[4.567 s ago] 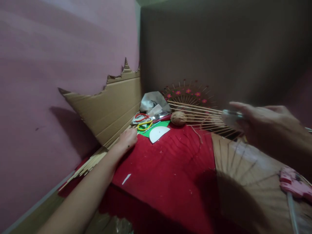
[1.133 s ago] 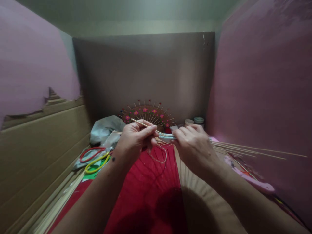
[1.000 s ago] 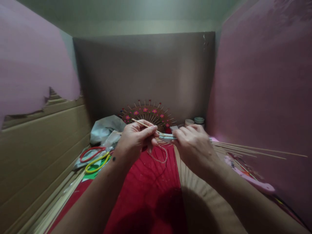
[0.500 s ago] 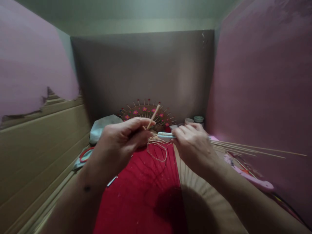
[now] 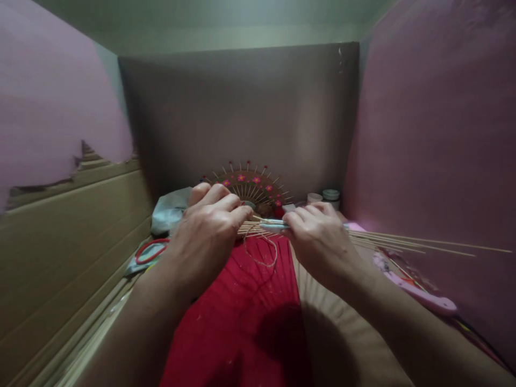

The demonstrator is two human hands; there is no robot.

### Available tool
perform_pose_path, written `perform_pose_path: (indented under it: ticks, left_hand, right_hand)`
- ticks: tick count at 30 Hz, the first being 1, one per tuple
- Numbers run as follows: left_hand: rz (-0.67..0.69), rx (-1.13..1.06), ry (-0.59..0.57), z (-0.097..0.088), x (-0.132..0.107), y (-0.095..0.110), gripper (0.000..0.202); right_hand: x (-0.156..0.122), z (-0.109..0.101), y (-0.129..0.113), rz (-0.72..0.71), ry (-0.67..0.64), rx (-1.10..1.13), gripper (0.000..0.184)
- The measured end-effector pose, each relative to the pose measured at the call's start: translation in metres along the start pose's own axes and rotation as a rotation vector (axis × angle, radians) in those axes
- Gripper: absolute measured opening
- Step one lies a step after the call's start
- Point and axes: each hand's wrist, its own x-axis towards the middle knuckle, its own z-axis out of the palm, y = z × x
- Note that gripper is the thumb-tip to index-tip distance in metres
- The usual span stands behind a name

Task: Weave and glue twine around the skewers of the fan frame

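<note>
The right hand (image 5: pixel 317 232) is wrapped round a folded pale blue piece (image 5: pixel 272 226), its fingers closed and gripping it, with the piece's free end poking out toward the other hand. A spread of thin light-coloured sticks (image 5: pixel 249 228) runs through that piece: they show close together between the two hands, and on the far side of the right wrist they reach out in a loose, narrow fan toward the pink wall (image 5: pixel 439 134). The left hand (image 5: pixel 207 226) is at the opposite end of the sticks, back turned upward and fingers curled, the thumb by the stick ends; the hand itself hides whether those fingers are gripping a stick, so I cannot tell. From beside the thumb, a loop of twine (image 5: pixel 264 265) hangs down in front of the red cloth (image 5: pixel 250 301). To the right of the cloth is a tan stretch of the counter (image 5: pixel 342 322), crossed by the sticks' shadows. Behind the hands stands a half-round fan (image 5: pixel 250 185) with pink flowers and red-tipped ribs, with lidded jars (image 5: pixel 331 196) to its right. A greyish plastic bag (image 5: pixel 167 213) and a red-handled pair of scissors (image 5: pixel 138 251) are near the left forearm, next to a tall torn-edged cardboard sheet (image 5: pixel 80 231). Past the right forearm lies a pink glue gun (image 5: pixel 427 299), below the sticks.
</note>
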Motion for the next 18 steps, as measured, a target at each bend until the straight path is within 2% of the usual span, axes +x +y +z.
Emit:
perform_pose_path:
  ticks: [8,18]
  left_hand:
    - [0.034,0.001,0.025,0.0069,0.0008,0.0070,0.019]
    - [0.029,-0.006,0.065,0.0043,0.0007,0.0065,0.026]
  right_hand:
    - [-0.0008,-0.0001,-0.0031,-0.011,-0.009,0.012,0.013]
    - [-0.0020,-0.0010,-0.0032,-0.009,-0.030,0.018,0.015]
